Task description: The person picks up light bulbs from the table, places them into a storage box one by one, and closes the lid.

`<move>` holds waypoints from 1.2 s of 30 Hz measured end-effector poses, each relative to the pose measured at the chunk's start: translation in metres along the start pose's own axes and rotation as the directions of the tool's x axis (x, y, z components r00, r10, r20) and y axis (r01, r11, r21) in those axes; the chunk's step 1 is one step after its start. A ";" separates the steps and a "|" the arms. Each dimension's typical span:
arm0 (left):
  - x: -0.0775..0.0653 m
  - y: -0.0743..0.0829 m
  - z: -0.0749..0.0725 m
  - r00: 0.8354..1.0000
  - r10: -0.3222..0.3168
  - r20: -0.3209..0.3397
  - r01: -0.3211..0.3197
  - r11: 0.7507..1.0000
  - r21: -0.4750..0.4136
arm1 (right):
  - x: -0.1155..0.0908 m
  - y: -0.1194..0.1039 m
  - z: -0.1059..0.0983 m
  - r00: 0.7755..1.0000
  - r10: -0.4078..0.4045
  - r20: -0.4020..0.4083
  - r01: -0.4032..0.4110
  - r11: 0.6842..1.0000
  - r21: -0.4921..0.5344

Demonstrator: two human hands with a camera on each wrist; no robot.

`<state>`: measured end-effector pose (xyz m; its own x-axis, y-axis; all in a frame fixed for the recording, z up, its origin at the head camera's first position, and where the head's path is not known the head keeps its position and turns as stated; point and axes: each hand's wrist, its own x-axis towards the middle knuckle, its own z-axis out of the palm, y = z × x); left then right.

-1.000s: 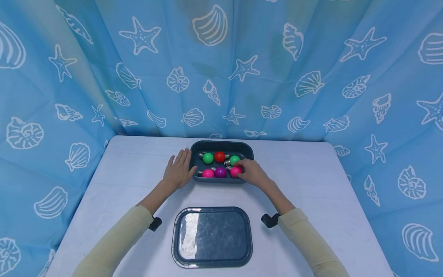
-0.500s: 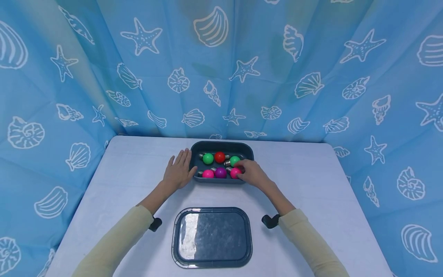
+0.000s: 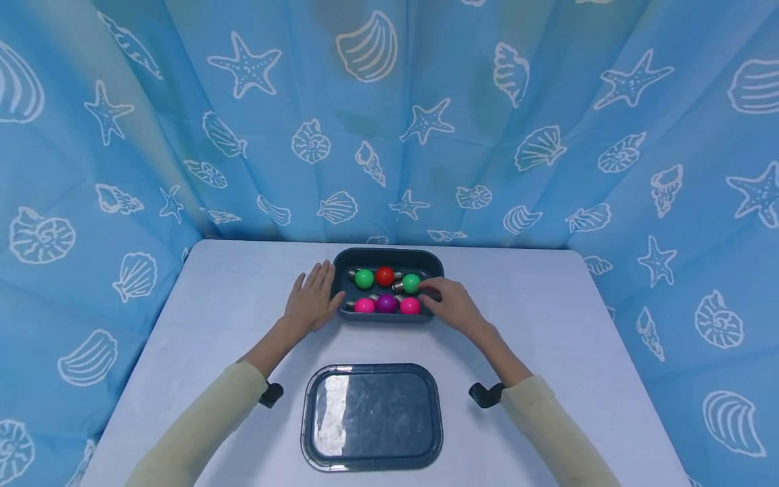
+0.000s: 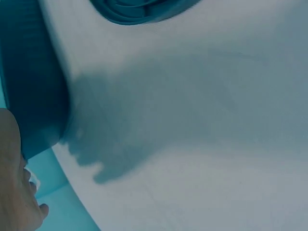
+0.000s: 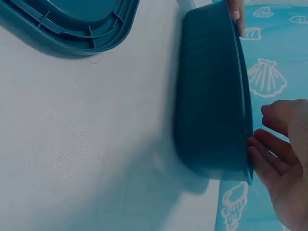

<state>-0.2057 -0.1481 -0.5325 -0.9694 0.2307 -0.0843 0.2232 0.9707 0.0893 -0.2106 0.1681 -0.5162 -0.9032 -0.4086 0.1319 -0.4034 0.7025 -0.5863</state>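
A dark blue-grey plastic box [image 3: 388, 318] near the table's far edge holds two rows of coloured light bulbs with metal screw bases. At the back lie a green bulb [image 3: 364, 279], a red bulb [image 3: 385, 276] and another green bulb [image 3: 411, 283]. In front are a pink bulb [image 3: 364, 306], a purple bulb [image 3: 386, 303] and a second pink bulb [image 3: 410, 306]. My left hand [image 3: 309, 301] rests along the box's left side, fingers extended. Over the right rim, my right hand [image 5: 288, 159] is loosely bent with nothing held, nearest the right-hand pink bulb.
A matching flat lid [image 3: 372, 417] lies on the white-covered table [image 3: 511, 291], closer to me than the box. Behind and at both sides hangs a blue curtain [image 3: 389, 135] printed with shells and starfish.
My right hand has let go of the right-hand pink bulb and moved slightly right, its thumb and fingers now apart from it. My left hand stays beside the box.
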 end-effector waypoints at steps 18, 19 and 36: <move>-0.086 -0.012 -0.007 0.988 0.016 -0.152 -0.062 0.952 -0.300 | -0.075 0.009 -0.021 0.983 0.078 -0.168 -0.070 0.996 0.048; -0.093 -0.011 -0.005 0.990 -0.001 -0.141 -0.045 0.944 -0.326 | -0.079 0.008 -0.020 0.983 0.087 -0.163 -0.080 0.995 0.051; -0.164 0.006 0.015 0.980 -0.146 0.134 0.196 0.823 -0.533 | -0.141 -0.001 0.010 0.976 0.216 -0.026 -0.212 0.970 0.121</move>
<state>-0.0440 -0.1794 -0.5334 -0.9690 0.0931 -0.2287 -0.0607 0.8081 0.5860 -0.0813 0.2192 -0.5421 -0.9725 -0.2320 0.0225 -0.1824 0.6973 -0.6932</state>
